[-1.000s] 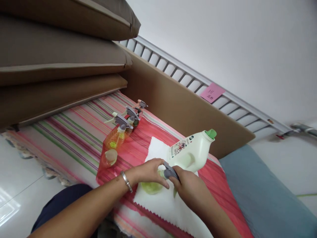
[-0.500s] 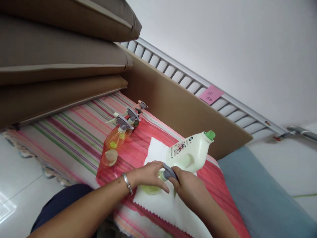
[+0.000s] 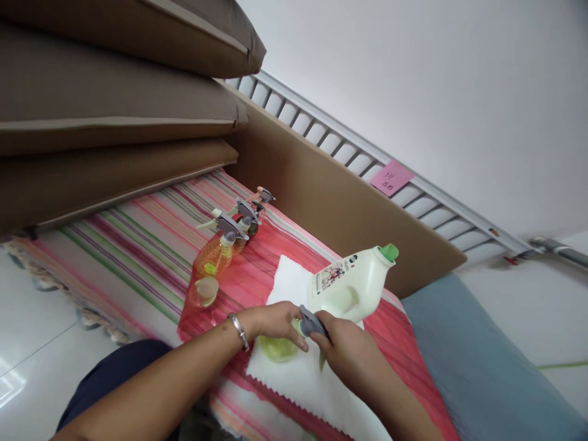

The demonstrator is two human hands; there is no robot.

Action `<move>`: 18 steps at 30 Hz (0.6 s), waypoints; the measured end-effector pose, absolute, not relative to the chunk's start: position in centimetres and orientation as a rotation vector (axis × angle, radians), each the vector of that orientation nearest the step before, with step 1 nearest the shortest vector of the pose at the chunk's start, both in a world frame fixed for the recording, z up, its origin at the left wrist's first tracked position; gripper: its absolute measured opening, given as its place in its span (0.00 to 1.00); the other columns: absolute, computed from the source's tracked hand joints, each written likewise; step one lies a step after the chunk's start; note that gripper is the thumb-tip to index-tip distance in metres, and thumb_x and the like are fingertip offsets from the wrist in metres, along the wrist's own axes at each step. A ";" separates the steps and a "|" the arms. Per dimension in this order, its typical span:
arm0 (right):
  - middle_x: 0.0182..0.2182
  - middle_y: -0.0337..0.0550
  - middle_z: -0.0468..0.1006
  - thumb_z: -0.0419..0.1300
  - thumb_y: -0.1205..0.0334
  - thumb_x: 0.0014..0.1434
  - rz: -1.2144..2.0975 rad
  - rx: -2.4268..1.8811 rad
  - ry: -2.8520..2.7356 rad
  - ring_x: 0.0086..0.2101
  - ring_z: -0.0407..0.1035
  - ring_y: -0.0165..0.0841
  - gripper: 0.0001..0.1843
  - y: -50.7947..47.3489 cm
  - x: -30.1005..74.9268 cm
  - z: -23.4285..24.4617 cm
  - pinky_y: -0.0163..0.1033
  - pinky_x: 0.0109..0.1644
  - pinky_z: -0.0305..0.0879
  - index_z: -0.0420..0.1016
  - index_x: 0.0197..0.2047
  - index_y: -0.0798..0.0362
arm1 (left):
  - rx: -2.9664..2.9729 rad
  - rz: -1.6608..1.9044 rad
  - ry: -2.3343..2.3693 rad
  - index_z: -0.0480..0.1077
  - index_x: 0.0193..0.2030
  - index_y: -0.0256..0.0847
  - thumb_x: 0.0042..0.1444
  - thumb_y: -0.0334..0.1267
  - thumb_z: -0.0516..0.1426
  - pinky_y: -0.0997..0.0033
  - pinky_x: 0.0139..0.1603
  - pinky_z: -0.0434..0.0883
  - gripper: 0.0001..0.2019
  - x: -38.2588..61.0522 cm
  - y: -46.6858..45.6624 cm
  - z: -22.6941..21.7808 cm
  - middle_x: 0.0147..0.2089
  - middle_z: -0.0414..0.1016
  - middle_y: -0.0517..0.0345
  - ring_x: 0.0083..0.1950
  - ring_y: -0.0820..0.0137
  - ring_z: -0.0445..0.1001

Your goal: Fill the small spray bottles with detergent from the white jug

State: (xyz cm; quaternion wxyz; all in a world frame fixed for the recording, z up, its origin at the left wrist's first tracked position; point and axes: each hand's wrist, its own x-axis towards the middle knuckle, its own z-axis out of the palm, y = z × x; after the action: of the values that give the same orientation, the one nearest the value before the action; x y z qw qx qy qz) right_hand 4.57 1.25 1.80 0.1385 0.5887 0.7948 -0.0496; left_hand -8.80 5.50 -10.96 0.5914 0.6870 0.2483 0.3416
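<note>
A clear spray bottle (image 3: 277, 350) with yellow-green liquid stands on a white cloth (image 3: 316, 392) with a zigzag edge. My left hand (image 3: 280, 320), a silver bangle on its wrist, curls its fingers and thumb around the bottle's neck. On the grey trigger sprayer (image 3: 313, 323) at the top, my right hand (image 3: 342, 343) is closed, its fingertips partly hidden. Just behind both hands, a large pale green jug (image 3: 342, 297) with a printed label and green spout sits on the cloth.
Several spray bottles (image 3: 225, 248) with grey triggers stand in a red translucent bag (image 3: 195, 315), beside a round pale cap (image 3: 206, 290). A striped cloth (image 3: 138, 245) covers the surface. Brown cushions (image 3: 114, 98) are stacked at left; a brown board (image 3: 331, 196) runs behind, before a radiator.
My hands and the sprayer have shifted slightly left. More of the bottle's yellow-green body now shows below my left hand. The jug and the other bottles stay in place.
</note>
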 end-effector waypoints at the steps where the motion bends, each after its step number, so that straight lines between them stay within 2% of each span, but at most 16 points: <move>1: 0.31 0.46 0.79 0.51 0.61 0.57 -0.142 1.700 2.298 0.32 0.72 0.40 0.06 1.3 4.6 1.8 0.36 0.28 0.50 0.68 0.35 0.50 | 1.601 0.764 0.577 0.74 0.36 0.40 0.37 0.52 0.66 0.69 0.45 0.67 0.22 -8.9 5.5 -10.8 0.34 0.77 0.63 0.39 0.66 0.73; 4: 0.31 0.46 0.79 0.51 0.61 0.57 -0.125 1.708 2.295 0.32 0.72 0.40 0.06 1.5 4.7 1.9 0.36 0.28 0.50 0.68 0.35 0.50 | 1.636 0.742 0.580 0.74 0.39 0.41 0.38 0.53 0.66 0.68 0.49 0.66 0.23 -9.2 5.3 -10.5 0.38 0.76 0.61 0.44 0.65 0.72; 8: 0.31 0.46 0.79 0.50 0.61 0.57 -0.120 1.721 2.296 0.32 0.71 0.40 0.07 1.5 4.7 1.9 0.35 0.27 0.49 0.68 0.35 0.50 | 1.704 1.026 0.798 0.70 0.43 0.40 0.32 0.50 0.69 0.66 0.47 0.66 0.30 -8.5 4.3 -10.5 0.43 0.75 0.55 0.45 0.62 0.71; 13: 0.30 0.45 0.79 0.50 0.62 0.57 -0.140 1.722 2.316 0.30 0.71 0.38 0.06 1.3 4.5 1.7 0.35 0.27 0.48 0.67 0.33 0.50 | 1.801 1.205 1.011 0.72 0.35 0.39 0.34 0.47 0.69 0.66 0.47 0.64 0.22 -7.7 3.4 -10.6 0.36 0.75 0.56 0.42 0.63 0.71; 18: 0.29 0.44 0.79 0.51 0.61 0.57 -0.146 1.717 2.315 0.30 0.70 0.37 0.06 1.6 4.7 1.7 0.35 0.27 0.48 0.67 0.33 0.50 | 1.766 1.052 0.774 0.74 0.37 0.40 0.39 0.41 0.69 0.71 0.46 0.66 0.17 -8.6 4.7 -10.5 0.38 0.77 0.59 0.43 0.65 0.72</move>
State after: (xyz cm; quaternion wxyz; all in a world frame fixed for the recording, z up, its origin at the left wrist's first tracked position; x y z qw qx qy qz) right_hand 4.70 1.58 1.68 0.1276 0.5902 0.7955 -0.0500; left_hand -8.57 4.67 -10.50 0.4554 0.7159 0.3136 0.4264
